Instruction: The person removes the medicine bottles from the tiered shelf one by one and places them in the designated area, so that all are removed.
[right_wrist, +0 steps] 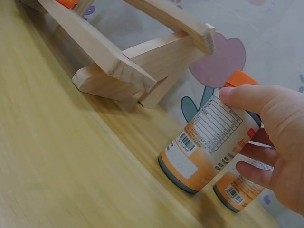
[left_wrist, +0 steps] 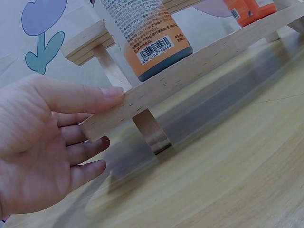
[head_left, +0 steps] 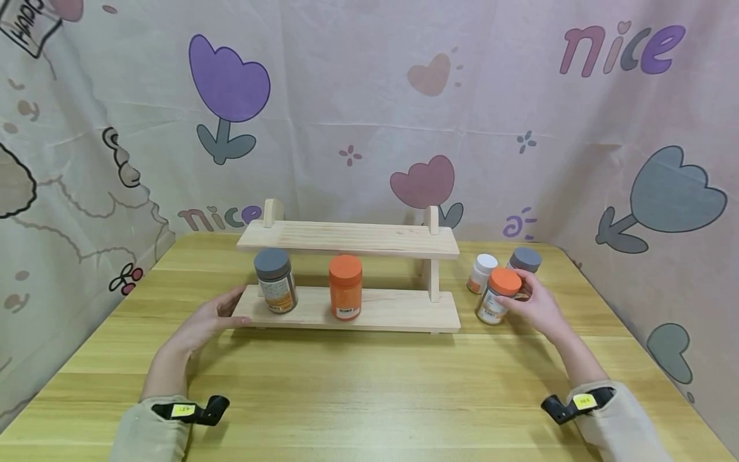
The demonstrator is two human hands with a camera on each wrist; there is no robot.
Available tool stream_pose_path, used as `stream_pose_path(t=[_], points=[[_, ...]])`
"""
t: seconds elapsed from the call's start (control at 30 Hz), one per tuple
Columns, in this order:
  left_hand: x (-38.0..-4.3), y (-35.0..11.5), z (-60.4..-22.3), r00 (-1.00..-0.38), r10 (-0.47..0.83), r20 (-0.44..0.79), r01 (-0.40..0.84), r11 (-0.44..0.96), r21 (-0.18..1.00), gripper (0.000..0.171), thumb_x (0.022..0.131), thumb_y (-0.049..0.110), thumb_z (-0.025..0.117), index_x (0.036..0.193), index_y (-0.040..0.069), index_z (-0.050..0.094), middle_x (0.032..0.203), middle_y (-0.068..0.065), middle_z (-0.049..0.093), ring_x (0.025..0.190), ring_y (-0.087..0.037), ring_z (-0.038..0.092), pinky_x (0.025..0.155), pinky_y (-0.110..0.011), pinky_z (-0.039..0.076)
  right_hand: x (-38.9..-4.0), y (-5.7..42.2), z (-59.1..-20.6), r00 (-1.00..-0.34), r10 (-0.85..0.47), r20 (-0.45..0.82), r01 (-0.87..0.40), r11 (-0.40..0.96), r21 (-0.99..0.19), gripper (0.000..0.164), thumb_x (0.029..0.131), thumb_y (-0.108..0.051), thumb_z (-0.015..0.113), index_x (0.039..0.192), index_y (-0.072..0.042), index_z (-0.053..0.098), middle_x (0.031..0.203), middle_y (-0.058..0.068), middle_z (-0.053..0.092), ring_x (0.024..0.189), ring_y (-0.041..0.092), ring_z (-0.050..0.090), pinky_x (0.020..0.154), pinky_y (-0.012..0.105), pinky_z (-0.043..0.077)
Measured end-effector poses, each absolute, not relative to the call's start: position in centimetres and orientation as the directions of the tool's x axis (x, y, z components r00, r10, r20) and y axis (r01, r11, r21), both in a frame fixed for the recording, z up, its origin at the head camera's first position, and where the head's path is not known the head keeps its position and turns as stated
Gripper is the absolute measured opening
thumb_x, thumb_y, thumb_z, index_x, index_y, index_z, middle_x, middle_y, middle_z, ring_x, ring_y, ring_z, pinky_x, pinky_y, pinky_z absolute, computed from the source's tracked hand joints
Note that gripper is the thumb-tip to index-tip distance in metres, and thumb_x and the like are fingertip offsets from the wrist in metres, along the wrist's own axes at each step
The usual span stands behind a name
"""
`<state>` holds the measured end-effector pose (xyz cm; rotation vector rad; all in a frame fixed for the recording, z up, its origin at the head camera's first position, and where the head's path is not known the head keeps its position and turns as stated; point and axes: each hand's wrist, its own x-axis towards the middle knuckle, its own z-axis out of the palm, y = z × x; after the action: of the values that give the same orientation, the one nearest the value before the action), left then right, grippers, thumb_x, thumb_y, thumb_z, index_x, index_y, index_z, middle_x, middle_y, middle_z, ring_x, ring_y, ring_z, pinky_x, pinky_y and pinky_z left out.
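Observation:
On the table stands a two-tier wooden rack (head_left: 404, 312). My left hand (head_left: 202, 324) grips the left end of its lower board, with the thumb on the front edge and the fingers around the end. A bottle with a grey lid (head_left: 274, 282) and an orange bottle (head_left: 346, 289) stand upright on that board. To the right of the rack, my right hand (head_left: 538, 309) holds a white-and-orange supplement bottle with an orange lid (right_wrist: 209, 137) between thumb and fingers. It tilts slightly; whether its base touches the table I cannot tell.
Behind the held bottle stand a small white-lidded bottle (head_left: 482, 273) and another grey-lidded bottle (head_left: 525, 259), partly hidden. The rack's upper board (head_left: 346, 239) overhangs the lower one. A printed cloth (head_left: 346, 96) hangs behind the wooden table (head_left: 358, 391).

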<state>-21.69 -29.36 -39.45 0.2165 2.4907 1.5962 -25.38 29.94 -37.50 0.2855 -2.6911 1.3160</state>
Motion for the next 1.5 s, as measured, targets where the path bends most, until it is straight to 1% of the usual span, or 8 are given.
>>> stream_pose_path(t=[0.2, 0.4, 0.5, 0.63, 0.77, 0.9, 1.23, 1.5], points=[[-21.6, -29.4, -39.6, -0.974, 0.216, -0.064, 0.029, 0.405, 0.914, 0.089, 0.084, 0.020, 0.067, 0.146, -0.005, 0.009, 0.150, -0.026, 0.006, 0.135, -0.046, 0.008, 0.108, -0.058, 0.010, -25.3, 30.1, -37.1, -0.965, -0.120, 0.234, -0.259, 0.581, -0.772, 0.067, 0.087, -0.022, 0.067, 0.138, 0.004, 0.032, 0.127, 0.026, 0.046, 0.108, 0.029, 0.048, 0.076, 0.009, 0.043], [-21.6, -29.4, -39.6, -0.975, 0.213, -0.070, 0.022, 0.404, 0.915, 0.089, 0.084, 0.021, 0.068, 0.147, -0.004, 0.009, 0.151, -0.026, 0.006, 0.136, -0.045, 0.008, 0.108, -0.058, 0.010, -25.3, 30.1, -36.5, -0.948, -0.113, 0.296, -0.308, 0.552, -0.775, 0.061, 0.087, -0.016, 0.066, 0.135, 0.007, 0.035, 0.124, 0.026, 0.047, 0.099, -0.003, 0.046, 0.076, 0.006, 0.042], [-21.7, -29.4, -39.6, -0.975, 0.210, -0.070, 0.024, 0.414, 0.910, 0.089, 0.084, 0.022, 0.068, 0.147, -0.003, 0.009, 0.151, -0.026, 0.007, 0.135, -0.045, 0.009, 0.107, -0.059, 0.011, -25.4, 29.9, -35.8, -0.937, -0.103, 0.333, -0.337, 0.515, -0.788, 0.060, 0.087, -0.011, 0.065, 0.134, 0.009, 0.034, 0.123, 0.027, 0.047, 0.098, -0.007, 0.045, 0.078, 0.005, 0.042], [-21.8, -29.4, -39.5, -0.976, 0.209, -0.067, 0.028, 0.422, 0.906, 0.089, 0.084, 0.022, 0.068, 0.147, -0.003, 0.009, 0.151, -0.026, 0.007, 0.135, -0.045, 0.009, 0.107, -0.060, 0.011, -25.6, 29.4, -34.6, -0.926, -0.104, 0.362, -0.364, 0.493, -0.790, 0.058, 0.087, -0.007, 0.064, 0.134, 0.009, 0.035, 0.121, 0.027, 0.048, 0.101, 0.001, 0.050, 0.082, 0.007, 0.042], [-21.8, -29.4, -39.6, -0.975, 0.210, -0.067, 0.029, 0.424, 0.905, 0.089, 0.084, 0.022, 0.068, 0.147, -0.003, 0.009, 0.151, -0.026, 0.008, 0.135, -0.045, 0.010, 0.107, -0.060, 0.011, -25.7, 28.8, -33.3, -0.934, -0.106, 0.341, -0.343, 0.532, -0.774, 0.060, 0.088, -0.013, 0.064, 0.136, 0.007, 0.034, 0.122, 0.024, 0.049, 0.108, 0.021, 0.053, 0.087, 0.012, 0.043], [-21.8, -29.4, -39.6, -0.975, 0.210, -0.067, 0.030, 0.427, 0.904, 0.089, 0.084, 0.023, 0.068, 0.147, -0.003, 0.009, 0.151, -0.026, 0.008, 0.136, -0.045, 0.010, 0.107, -0.060, 0.012, -25.8, 27.9, -32.1, -0.942, -0.114, 0.315, -0.321, 0.570, -0.756, 0.062, 0.089, -0.019, 0.064, 0.138, 0.004, 0.034, 0.124, 0.023, 0.051, 0.113, 0.034, 0.049, 0.097, 0.029, 0.043], [-21.8, -29.4, -39.6, -0.976, 0.209, -0.066, 0.034, 0.442, 0.897, 0.089, 0.085, 0.024, 0.067, 0.147, -0.004, 0.010, 0.150, -0.027, 0.010, 0.135, -0.046, 0.012, 0.107, -0.060, 0.013, -25.1, 23.9, -29.3, -0.940, -0.198, 0.279, -0.340, 0.447, -0.827, 0.058, 0.089, -0.019, 0.064, 0.137, 0.001, 0.038, 0.124, 0.021, 0.053, 0.102, 0.008, 0.055, 0.085, 0.011, 0.044], [-21.9, -29.4, -39.6, -0.974, 0.219, -0.066, 0.034, 0.425, 0.904, 0.089, 0.085, 0.023, 0.067, 0.147, -0.003, 0.008, 0.151, -0.026, 0.008, 0.135, -0.045, 0.010, 0.107, -0.059, 0.013, -25.6, 19.5, -28.9, -0.889, -0.323, 0.325, -0.422, 0.301, -0.855, 0.057, 0.086, -0.005, 0.064, 0.136, 0.003, 0.038, 0.123, 0.024, 0.054, 0.106, 0.021, 0.056, 0.087, 0.018, 0.046]])
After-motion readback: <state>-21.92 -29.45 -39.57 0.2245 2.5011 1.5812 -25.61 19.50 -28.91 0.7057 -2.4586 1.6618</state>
